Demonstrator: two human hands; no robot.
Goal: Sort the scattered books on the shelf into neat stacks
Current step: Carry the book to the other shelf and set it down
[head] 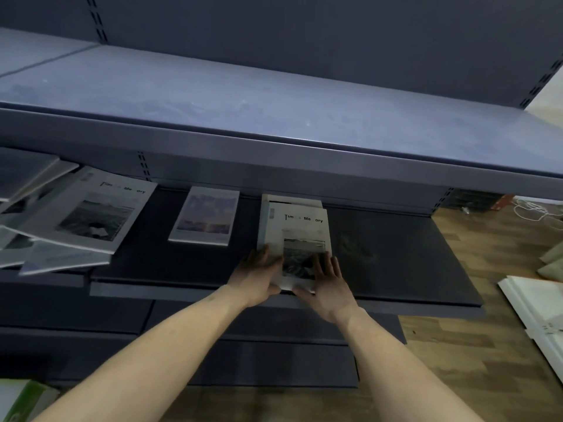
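shelving unit [274, 141]: big grey metal rack with slotted uprights, pretty dim lighting. It's the only real "container" here, and the books all sit on the dark middle shelf [396, 269].

top shelf [243, 95]: pale bluish board just above the books, looks a bit dusty.

floor [457, 345]: wood-look planks off to the right, with some white panels [533, 303] lying flat on them and a tangle of white cable [533, 208] further back.

messy pile [45, 220]: left end of the middle shelf, books overlapping at all angles. I can make out at least five, honestly can't count them exactly. The top one [88, 211] is tilted and reads "Time Memory" or close to it, with a dark photo on the cover.

stack [294, 236]: right of centre on the same shelf, lined up fairly straight. Two books I can tell for sure, since an edge of a lower one [292, 198] peeks out at the back. The top cover has the same title as the one on the pile.

single book [204, 216]: one smaller book with a purplish sky cover, lying flat by itself between the pile and the stack, touching neither.

left hand [259, 272]: fingers curled round the stack's near left corner, gripping it.

right hand [326, 281]: fingers spread flat on the top cover near the front edge, pressing rather than grabbing.

green thing [18, 400]: bottom left corner, too cut off to tell what it is.
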